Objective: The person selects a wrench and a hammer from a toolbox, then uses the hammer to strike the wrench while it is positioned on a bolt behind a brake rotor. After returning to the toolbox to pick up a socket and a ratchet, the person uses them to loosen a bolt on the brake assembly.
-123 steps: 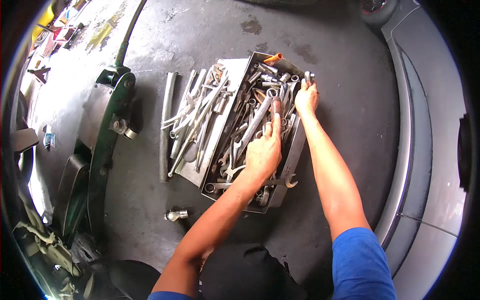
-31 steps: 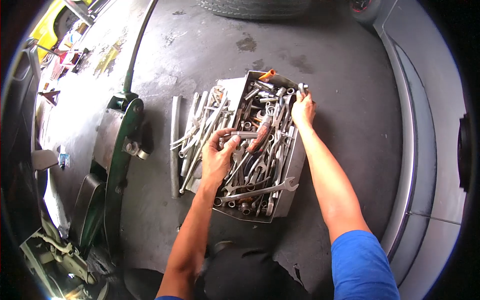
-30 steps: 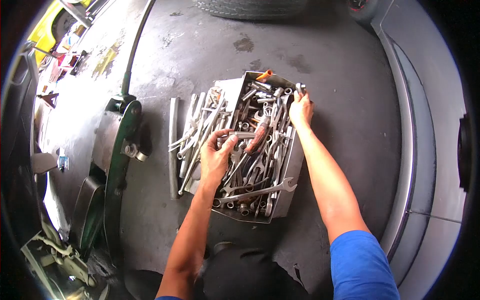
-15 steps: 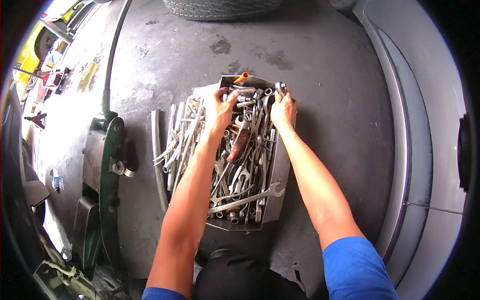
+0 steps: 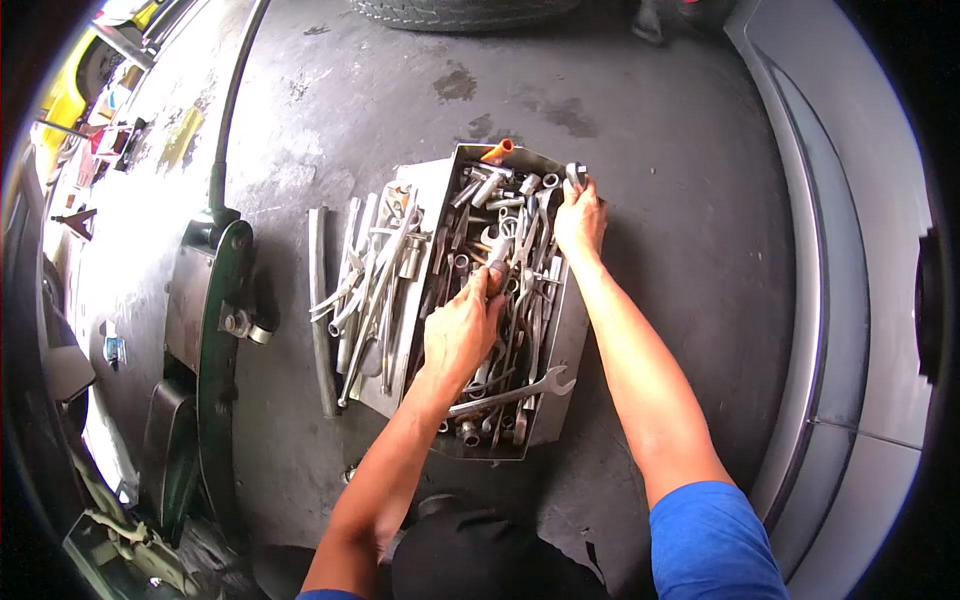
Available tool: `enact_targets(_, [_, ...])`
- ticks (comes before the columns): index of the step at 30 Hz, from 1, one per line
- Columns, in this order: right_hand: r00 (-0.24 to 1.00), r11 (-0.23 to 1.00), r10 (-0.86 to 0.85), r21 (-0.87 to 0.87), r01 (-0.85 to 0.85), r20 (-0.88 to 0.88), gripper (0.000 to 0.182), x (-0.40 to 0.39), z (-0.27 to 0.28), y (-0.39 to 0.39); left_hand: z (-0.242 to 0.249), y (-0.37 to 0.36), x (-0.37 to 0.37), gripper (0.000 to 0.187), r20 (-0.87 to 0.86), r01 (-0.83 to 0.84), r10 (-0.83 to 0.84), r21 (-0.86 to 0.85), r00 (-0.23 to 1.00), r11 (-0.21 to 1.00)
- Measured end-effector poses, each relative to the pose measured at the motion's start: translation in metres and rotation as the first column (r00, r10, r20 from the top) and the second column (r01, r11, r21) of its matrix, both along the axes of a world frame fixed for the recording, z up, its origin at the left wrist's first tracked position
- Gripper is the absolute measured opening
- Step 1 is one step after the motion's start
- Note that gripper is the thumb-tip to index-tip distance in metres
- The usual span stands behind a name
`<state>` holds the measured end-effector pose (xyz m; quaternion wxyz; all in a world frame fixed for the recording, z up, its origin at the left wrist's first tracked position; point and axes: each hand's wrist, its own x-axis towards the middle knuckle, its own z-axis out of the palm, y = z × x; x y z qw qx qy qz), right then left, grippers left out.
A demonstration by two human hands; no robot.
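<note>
A metal toolbox (image 5: 546, 432) full of wrenches and sockets lies on the dark floor. Over its middle, my left hand (image 5: 461, 330) is closed round a tool with a brownish handle (image 5: 496, 272). My right hand (image 5: 581, 222) is at the box's far right corner, its fingers closed on a ratchet-like tool (image 5: 576, 174). A large open-ended wrench (image 5: 515, 393) lies across the near end. An orange tube (image 5: 497, 151) rests at the far edge. More long wrenches (image 5: 378, 270) lie on the tray at the left.
A grey pipe (image 5: 320, 310) lies left of the tray. Beyond it stands a green floor jack (image 5: 222, 350) with a long handle. A tire (image 5: 465, 12) is at the top, a grey car panel (image 5: 885, 300) at the right, and a dark shoe (image 5: 647, 22) near the top right.
My left hand has moved from the far left of the box back toward its middle, onto the brown-handled tool. My right hand stays at the far right corner. A shoe has appeared at the top.
</note>
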<state>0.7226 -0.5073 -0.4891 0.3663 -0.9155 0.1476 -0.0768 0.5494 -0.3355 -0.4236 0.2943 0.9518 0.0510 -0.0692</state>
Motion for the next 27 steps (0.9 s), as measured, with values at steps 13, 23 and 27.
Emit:
enact_targets(13, [0.999,1.000,-0.007,-0.013,0.006,-0.046,0.045,-0.001,0.007,0.002,-0.006,0.002,-0.017,0.045,0.045,0.073,-0.086,0.238,0.995,0.969])
enact_targets(23, [0.998,1.000,-0.024,0.014,0.025,-0.060,0.042,-0.001,0.010,0.003,0.012,0.013,0.048,0.048,0.184,-0.008,-0.007,0.077,0.983,0.997])
enact_targets(27, [0.999,1.000,-0.005,-0.010,0.004,-0.047,0.042,0.000,0.006,0.003,-0.009,-0.013,0.062,0.066,0.257,-0.003,-0.009,0.046,0.966,0.999])
